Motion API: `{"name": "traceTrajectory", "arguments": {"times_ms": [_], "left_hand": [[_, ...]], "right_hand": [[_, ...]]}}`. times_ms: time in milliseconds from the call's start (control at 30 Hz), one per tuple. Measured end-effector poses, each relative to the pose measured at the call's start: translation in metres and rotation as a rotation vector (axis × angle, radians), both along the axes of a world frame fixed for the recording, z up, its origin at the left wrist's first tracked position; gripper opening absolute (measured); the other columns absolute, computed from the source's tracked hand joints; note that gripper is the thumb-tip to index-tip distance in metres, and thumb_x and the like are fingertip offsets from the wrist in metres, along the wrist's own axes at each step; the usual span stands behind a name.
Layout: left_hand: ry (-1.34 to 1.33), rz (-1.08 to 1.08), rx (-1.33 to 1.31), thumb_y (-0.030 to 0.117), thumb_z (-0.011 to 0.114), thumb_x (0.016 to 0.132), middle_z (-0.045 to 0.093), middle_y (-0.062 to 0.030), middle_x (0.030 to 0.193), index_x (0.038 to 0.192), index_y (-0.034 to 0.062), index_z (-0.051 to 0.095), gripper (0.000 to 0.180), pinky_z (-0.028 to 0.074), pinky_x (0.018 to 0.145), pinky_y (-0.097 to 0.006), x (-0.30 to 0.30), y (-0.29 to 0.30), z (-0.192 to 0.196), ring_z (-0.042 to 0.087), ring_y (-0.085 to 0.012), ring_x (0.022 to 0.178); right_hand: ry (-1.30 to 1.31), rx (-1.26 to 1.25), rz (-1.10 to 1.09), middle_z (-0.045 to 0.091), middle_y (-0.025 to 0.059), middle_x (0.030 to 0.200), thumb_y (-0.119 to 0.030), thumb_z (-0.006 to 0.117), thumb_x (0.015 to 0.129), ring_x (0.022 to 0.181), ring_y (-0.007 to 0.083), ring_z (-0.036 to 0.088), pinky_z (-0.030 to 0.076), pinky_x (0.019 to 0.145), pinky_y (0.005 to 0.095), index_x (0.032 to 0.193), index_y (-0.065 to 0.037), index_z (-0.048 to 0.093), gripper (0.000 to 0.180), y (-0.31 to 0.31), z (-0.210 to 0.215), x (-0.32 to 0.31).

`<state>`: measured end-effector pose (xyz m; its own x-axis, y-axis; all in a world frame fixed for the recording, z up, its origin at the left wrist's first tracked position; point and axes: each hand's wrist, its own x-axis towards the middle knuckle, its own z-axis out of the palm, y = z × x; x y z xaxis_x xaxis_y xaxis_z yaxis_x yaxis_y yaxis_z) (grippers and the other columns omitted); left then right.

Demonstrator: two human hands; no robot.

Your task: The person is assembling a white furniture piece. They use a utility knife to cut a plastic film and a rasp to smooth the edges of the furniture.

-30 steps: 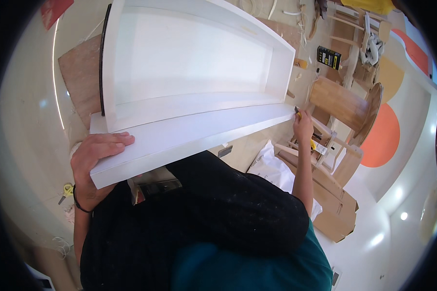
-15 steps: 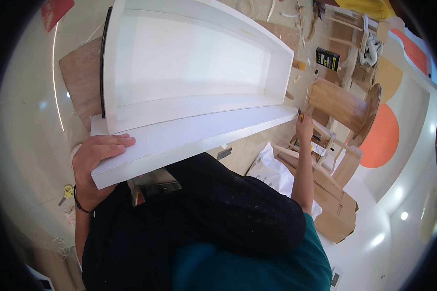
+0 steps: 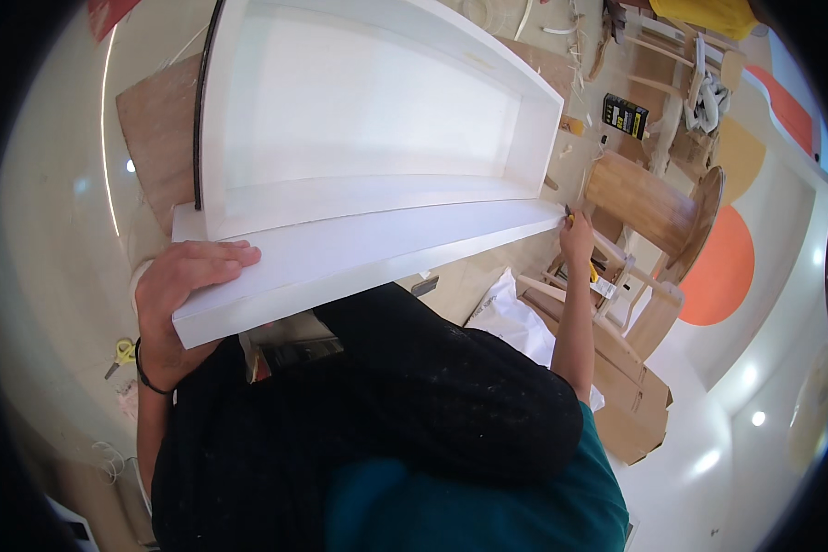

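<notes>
Head view: the white board [image 3: 377,241] spans between my two hands.
My left hand [image 3: 182,281] lies over its left end, fingers together on top, seemingly to keep it from shifting; the thumb is hidden, so I cannot tell whether that grip clamps. My right hand [image 3: 576,239] pinches a small dark-and-yellow tool [image 3: 570,219] at the right end, probably for fine control. The board runs along the near side of a shallow white box [image 3: 368,101], perhaps keeping both ends within reach.
</notes>
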<state>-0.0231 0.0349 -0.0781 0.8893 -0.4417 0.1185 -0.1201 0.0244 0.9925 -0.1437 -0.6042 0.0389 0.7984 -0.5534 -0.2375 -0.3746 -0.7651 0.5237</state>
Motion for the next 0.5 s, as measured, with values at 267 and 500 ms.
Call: {"name": "traceTrajectory", "arguments": {"times_ms": [267,500], "left_hand": [[-0.026,-0.029,0.001,0.014,0.091,0.070,0.077,-0.0136,0.105,0.104,0.0065,0.065,0.043,0.059,0.087,-0.039,0.001,0.002,-0.003,0.075,-0.0309,0.099],[-0.075,-0.015,0.012,0.017,0.089,0.073,0.078,-0.0103,0.104,0.102,0.0081,0.066,0.038,0.057,0.082,-0.038,0.003,0.001,-0.004,0.075,-0.0297,0.099]], "right_hand": [[-0.023,0.066,0.071,0.065,0.0187,0.122,-0.009,0.059,0.095,0.106,0.0427,0.065,0.054,0.090,0.0496,0.120,-0.002,0.067,0.027,0.034,0.002,0.007],[-0.019,0.077,0.093,0.064,0.0176,0.120,-0.011,0.060,0.095,0.105,0.0424,0.066,0.055,0.087,0.0505,0.119,-0.005,0.067,0.025,0.062,0.006,0.009]]}}
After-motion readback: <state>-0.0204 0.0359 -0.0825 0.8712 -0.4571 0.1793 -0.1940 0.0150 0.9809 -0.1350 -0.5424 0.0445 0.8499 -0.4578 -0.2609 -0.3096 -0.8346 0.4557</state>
